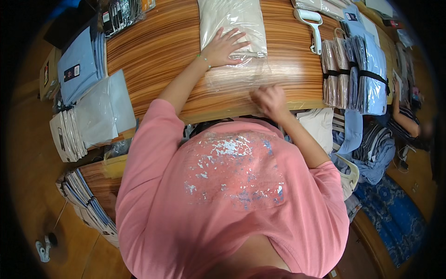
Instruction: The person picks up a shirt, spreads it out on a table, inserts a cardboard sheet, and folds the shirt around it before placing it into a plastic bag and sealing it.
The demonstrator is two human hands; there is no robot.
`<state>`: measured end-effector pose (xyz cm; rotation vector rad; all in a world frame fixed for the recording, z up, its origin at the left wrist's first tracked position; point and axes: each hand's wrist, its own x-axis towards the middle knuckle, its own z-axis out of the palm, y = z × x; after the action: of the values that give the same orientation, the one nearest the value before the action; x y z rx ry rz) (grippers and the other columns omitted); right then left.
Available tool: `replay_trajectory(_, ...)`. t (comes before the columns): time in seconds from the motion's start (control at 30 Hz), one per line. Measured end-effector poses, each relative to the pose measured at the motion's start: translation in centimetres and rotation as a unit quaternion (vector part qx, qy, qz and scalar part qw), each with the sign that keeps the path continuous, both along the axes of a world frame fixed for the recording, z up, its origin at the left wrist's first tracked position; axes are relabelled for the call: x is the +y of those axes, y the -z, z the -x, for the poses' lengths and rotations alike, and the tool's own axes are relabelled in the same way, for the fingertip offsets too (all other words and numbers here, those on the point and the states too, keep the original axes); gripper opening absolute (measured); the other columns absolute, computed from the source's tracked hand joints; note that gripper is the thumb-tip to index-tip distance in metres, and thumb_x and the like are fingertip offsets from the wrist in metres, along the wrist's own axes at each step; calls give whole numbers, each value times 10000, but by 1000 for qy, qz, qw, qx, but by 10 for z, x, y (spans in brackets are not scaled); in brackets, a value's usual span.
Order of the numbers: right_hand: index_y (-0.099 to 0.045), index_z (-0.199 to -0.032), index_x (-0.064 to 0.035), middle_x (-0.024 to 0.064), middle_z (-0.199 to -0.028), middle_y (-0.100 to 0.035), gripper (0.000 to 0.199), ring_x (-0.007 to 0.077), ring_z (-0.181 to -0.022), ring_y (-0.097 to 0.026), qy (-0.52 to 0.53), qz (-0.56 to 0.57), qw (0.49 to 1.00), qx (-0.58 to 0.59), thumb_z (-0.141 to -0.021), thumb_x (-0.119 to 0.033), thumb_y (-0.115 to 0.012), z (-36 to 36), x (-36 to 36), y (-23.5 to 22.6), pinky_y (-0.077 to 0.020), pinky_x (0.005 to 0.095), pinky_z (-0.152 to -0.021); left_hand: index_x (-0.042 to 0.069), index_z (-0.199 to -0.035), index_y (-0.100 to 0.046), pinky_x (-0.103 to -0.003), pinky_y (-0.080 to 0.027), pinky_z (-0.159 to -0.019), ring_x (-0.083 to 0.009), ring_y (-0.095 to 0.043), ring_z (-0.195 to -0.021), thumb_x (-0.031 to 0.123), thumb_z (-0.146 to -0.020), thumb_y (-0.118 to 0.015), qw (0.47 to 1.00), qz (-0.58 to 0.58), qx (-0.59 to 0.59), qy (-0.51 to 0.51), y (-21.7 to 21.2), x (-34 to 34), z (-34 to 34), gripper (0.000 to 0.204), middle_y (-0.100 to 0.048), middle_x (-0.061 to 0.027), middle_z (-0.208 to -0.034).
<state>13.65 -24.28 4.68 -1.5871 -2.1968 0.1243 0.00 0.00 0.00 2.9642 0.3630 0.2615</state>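
Note:
A cream folded garment in a clear plastic bag [232, 16] lies on the wood-grain table in front of me. My left hand [224, 49] rests on its near end, palm down with the fingers spread. From that end a clear plastic flap [237, 74] extends over the table toward me. Beside the flap's lower right part, close to the table's near edge, is my right hand [272, 101]. Its fingers are curled in and slightly blurred. Whatever they may hold is hidden.
A white lint roller [315, 35] lies to the right, near upright strapped bundles of bagged garments [355, 76]. Folded blue shirts [79, 65] and clear plastic bags [100, 109] sit at the left. More clothes [374, 149] are piled beyond the table at right, near another person's arm [404, 118].

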Motion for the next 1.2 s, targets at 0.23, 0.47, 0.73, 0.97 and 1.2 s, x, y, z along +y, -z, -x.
replay_trajectory(0.23, -614, -900, -91, 25, -929, -547, 177, 191, -936, -502, 57, 58, 989, -126, -739, -114, -544, -37, 48, -14, -370, 350, -816, 327, -1393, -307, -578, -126, -1083, -250, -180, -1371, 602, -779, -532, 1000, -14, 7, 6, 0, 1, -2, 709, -217, -10, -1488)
replay_trajectory(0.47, -604, -866, -78, 36, -841, -547, 153, 199, -886, -511, 30, 20, 995, -93, -734, -108, -532, -38, 39, -22, -386, 319, -795, 328, -1392, -304, -582, -134, -1080, -253, -188, -1368, 627, -779, -515, 1000, -20, 1, 9, 4, 0, -1, 714, -219, -13, -1487)
replay_trajectory(0.73, -629, -801, -97, 25, -788, -552, 114, 219, -833, -514, 85, 22, 996, 5, -689, -79, -617, -30, 35, -26, -383, 350, -729, 312, -1397, -303, -589, -143, -1070, -265, -193, -1366, 618, -777, -521, 1000, -22, 7, 19, 0, 1, -2, 725, -224, -21, -1485)
replay_trajectory(0.97, -647, -767, -114, -2, -771, -564, 65, 197, -827, -515, 91, 66, 994, 14, -706, -97, -633, -21, 25, -40, -369, 352, -703, 317, -1401, -306, -586, -110, -1077, -264, -178, -1371, 600, -784, -525, 1000, -10, 6, 12, 2, 2, -2, 713, -223, -23, -1488)
replay_trajectory(1.2, -630, -856, -109, 19, -861, -557, 139, 211, -855, -505, 115, -18, 992, -53, -717, -109, -623, -35, 36, -20, -361, 340, -718, 318, -1395, -317, -583, -102, -1081, -262, -170, -1374, 577, -794, -531, 1000, -4, 0, 12, 0, 2, -4, 689, -223, -20, -1486)
